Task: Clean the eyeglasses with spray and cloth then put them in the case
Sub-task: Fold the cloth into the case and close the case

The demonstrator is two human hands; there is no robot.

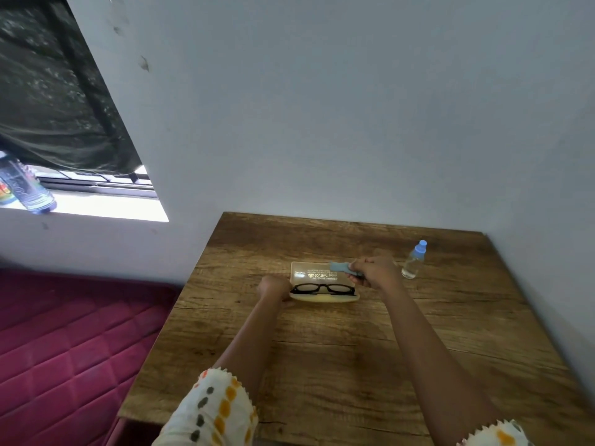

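Observation:
Black-framed eyeglasses [323,288] lie in the bottom half of an open cream case [306,274] on the wooden table [322,365]; the case's lid stands up behind them with printed text inside. My left hand [275,287] grips the case's left end. My right hand [375,271] holds a folded light-blue cloth [340,267] over the right side of the lid. A small clear spray bottle [414,261] with a blue cap stands to the right of my right hand.
The table sits in a corner, with grey walls behind and to the right. A maroon quilted mattress [70,342] lies to the left. A window sill at the far left holds a plastic bottle [27,186].

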